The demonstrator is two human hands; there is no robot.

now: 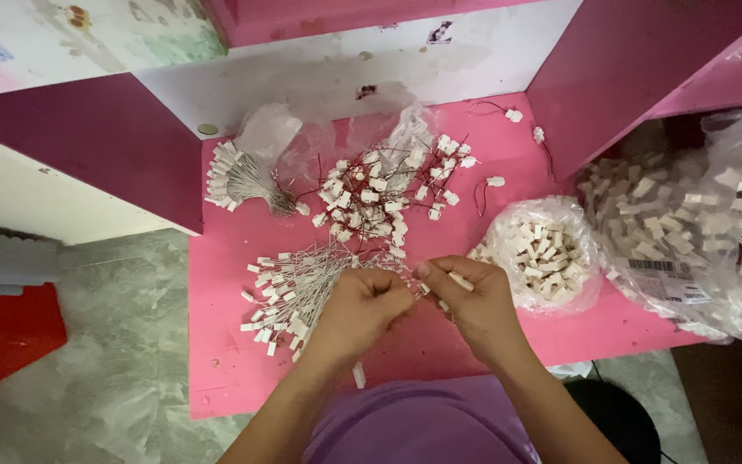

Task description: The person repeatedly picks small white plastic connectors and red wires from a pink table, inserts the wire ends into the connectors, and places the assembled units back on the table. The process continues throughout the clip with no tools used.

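Observation:
My left hand (362, 307) and my right hand (472, 298) meet over the front of a pink table (234, 369). My right hand pinches a small white block connector (459, 281) between thumb and fingers. My left hand's fingers are closed on a thin wire lead at its end, touching the right fingertips. Just left of my left hand lies a fanned bundle of white-wired connectors (289, 288). Beyond the hands sits a pile of red-wired connectors (371, 202).
A tied white-wire bundle (238, 176) lies back left. An open plastic bag of loose white blocks (543, 253) sits right of my hands; a bigger bag (697, 223) fills the right side. Pink partition walls rise at left and right. A red object (2, 339) lies on the floor.

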